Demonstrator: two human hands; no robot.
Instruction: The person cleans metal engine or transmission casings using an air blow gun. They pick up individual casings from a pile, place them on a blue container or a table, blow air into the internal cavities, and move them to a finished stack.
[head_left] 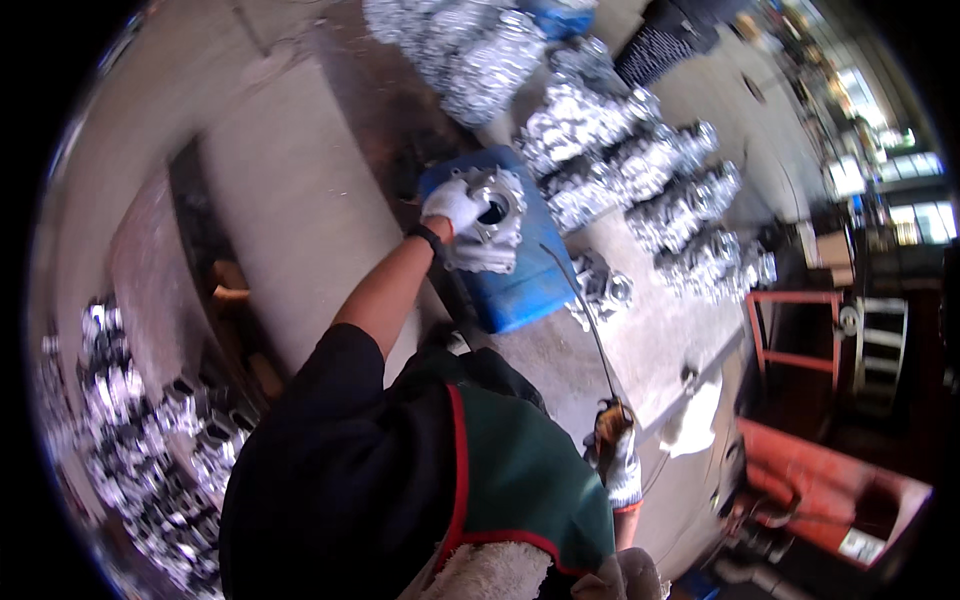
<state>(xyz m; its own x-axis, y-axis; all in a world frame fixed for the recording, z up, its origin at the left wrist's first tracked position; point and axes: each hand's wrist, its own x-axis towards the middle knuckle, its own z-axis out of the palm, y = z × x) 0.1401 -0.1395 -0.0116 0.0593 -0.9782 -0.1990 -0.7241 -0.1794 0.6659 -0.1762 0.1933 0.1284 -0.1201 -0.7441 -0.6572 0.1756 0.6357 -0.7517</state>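
- Head view: the left hand, in a white glove with a dark wristband, is stretched forward and closed over the edge of a silvery cast-metal housing with a round bore.
- The housing rests on top of a blue plastic block-shaped container, which lies on the grey concrete worktop; the left hand presses on the housing's left side.
- The right hand, also in a white glove, is low at the right, next to the person's green apron, curled around the handle of a thin dark rod-like tool. The rod slants up and left from the right hand toward the blue container; whether its tip touches the container I cannot tell.
- A small grey metal part lies on the worktop just beside the container's right edge.
- Behind the container, rows of shiny silver castings are piled along the worktop, running toward the upper right.
- A further heap of shiny castings sits at the lower left, well apart from both hands.
- A red-orange metal frame stands at the right beyond the worktop.
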